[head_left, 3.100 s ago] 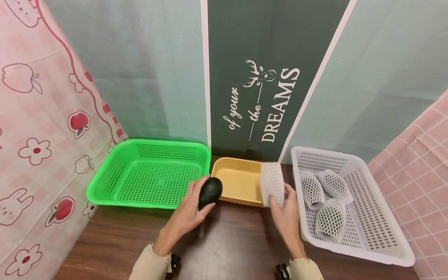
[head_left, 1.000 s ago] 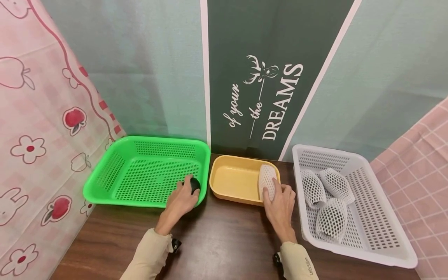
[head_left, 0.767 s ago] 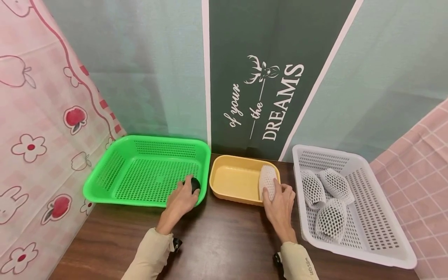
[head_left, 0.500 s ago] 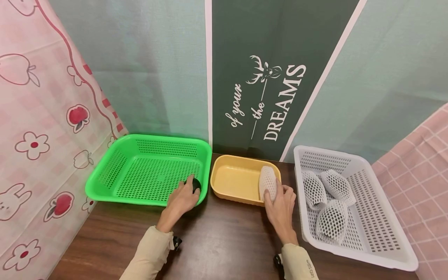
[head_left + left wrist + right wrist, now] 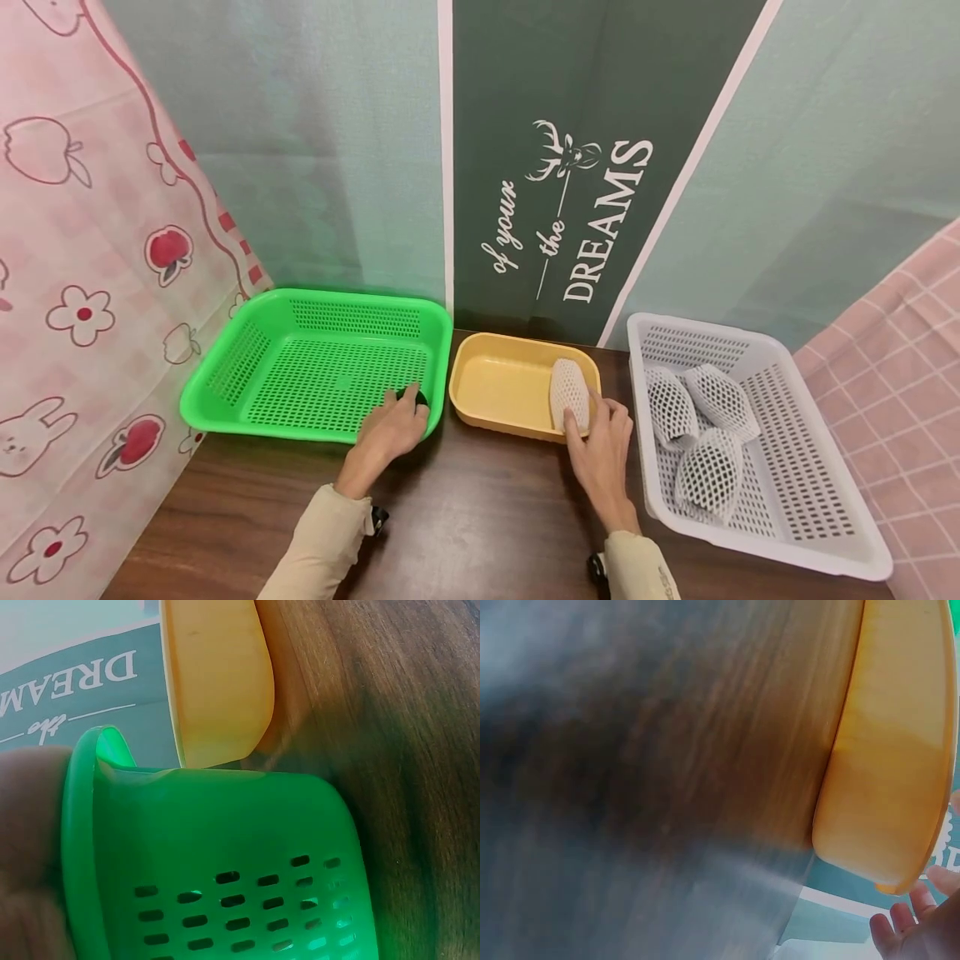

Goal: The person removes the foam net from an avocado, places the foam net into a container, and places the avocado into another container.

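In the head view my left hand (image 5: 392, 427) reaches over the front right corner of the green basket (image 5: 315, 436), fingers bent over a dark, smooth avocado (image 5: 422, 398). Most of the avocado is hidden under the hand. My right hand (image 5: 602, 446) is at the right end of the yellow tray (image 5: 502, 400). Its thumb lies against a white foam net sleeve (image 5: 568, 392) standing in the tray, and its fingers are spread loosely past the tray's rim. In the right wrist view the fingertips (image 5: 881, 930) show apart beside the tray.
A white basket (image 5: 795, 417) on the right holds 3 net-wrapped fruits (image 5: 708, 475). All the containers stand on a brown wooden table (image 5: 487, 517) against a curtain (image 5: 360, 167). Pink cloths hang at both sides.
The left hand has carried the avocado left and down into the green basket. The right hand has lowered the foam net into the yellow tray, and its fingers have loosened from it.
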`<act>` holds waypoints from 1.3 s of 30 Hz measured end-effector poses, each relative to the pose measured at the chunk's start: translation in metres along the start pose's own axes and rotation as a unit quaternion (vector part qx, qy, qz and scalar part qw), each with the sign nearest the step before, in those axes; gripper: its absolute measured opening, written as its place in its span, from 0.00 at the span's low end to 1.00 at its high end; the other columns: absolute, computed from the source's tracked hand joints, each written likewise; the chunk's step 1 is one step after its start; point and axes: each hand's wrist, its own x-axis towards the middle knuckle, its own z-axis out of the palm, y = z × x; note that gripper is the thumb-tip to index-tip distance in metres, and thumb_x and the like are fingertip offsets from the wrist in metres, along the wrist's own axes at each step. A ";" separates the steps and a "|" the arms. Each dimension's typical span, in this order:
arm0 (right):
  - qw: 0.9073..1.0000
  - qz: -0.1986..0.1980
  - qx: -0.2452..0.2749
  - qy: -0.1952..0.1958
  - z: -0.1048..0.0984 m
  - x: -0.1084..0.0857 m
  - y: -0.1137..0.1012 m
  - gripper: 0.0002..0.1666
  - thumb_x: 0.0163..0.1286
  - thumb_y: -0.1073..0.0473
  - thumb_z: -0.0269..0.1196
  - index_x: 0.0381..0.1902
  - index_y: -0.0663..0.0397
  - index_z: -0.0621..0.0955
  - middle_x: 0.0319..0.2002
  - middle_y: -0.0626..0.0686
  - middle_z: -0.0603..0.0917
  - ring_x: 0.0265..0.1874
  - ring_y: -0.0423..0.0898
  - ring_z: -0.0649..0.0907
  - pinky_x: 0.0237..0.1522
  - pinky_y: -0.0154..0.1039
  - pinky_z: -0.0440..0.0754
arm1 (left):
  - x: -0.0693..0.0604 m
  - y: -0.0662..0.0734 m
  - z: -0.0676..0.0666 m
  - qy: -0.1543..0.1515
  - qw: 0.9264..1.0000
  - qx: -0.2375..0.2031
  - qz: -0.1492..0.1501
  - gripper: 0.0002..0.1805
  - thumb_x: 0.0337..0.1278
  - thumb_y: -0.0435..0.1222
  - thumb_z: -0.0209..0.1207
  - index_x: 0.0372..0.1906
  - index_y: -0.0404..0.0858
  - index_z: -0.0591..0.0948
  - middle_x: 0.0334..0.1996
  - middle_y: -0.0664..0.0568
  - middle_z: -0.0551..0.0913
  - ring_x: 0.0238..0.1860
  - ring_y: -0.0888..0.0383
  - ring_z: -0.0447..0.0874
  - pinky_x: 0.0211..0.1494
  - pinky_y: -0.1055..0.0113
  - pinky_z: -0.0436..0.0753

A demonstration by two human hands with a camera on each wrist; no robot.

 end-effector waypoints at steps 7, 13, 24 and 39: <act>0.999 -0.018 0.025 0.013 -0.007 -0.007 -0.004 0.33 0.66 0.56 0.66 0.65 0.64 0.73 0.55 0.67 0.69 0.56 0.63 0.67 0.55 0.58 0.66 | -0.002 0.001 0.002 0.014 1.000 0.000 0.001 0.30 0.73 0.44 0.38 0.76 0.40 0.62 0.73 0.27 0.59 0.58 0.24 0.73 0.56 0.36 0.75; 0.999 -0.015 0.045 -0.001 -0.017 -0.014 -0.011 0.32 0.67 0.57 0.66 0.66 0.63 0.72 0.55 0.66 0.69 0.53 0.60 0.68 0.51 0.54 0.65 | -0.004 0.000 0.006 0.059 0.998 0.003 0.007 0.29 0.74 0.46 0.39 0.73 0.41 0.66 0.72 0.33 0.64 0.65 0.29 0.69 0.59 0.35 0.74; 0.996 -0.025 0.083 -0.014 -0.044 -0.019 -0.033 0.31 0.67 0.59 0.66 0.65 0.63 0.72 0.57 0.66 0.71 0.57 0.61 0.72 0.57 0.55 0.68 | -0.006 -0.005 0.015 0.168 0.978 0.048 0.110 0.27 0.74 0.50 0.46 0.69 0.42 0.73 0.69 0.35 0.70 0.68 0.35 0.70 0.64 0.39 0.73; 0.996 -0.030 0.078 0.032 -0.087 -0.016 -0.013 0.26 0.67 0.64 0.65 0.62 0.62 0.76 0.57 0.65 0.73 0.55 0.52 0.74 0.55 0.26 0.65 | -0.012 -0.010 0.021 0.191 0.955 0.094 0.204 0.27 0.66 0.55 0.57 0.68 0.58 0.74 0.68 0.39 0.73 0.67 0.40 0.74 0.60 0.41 0.78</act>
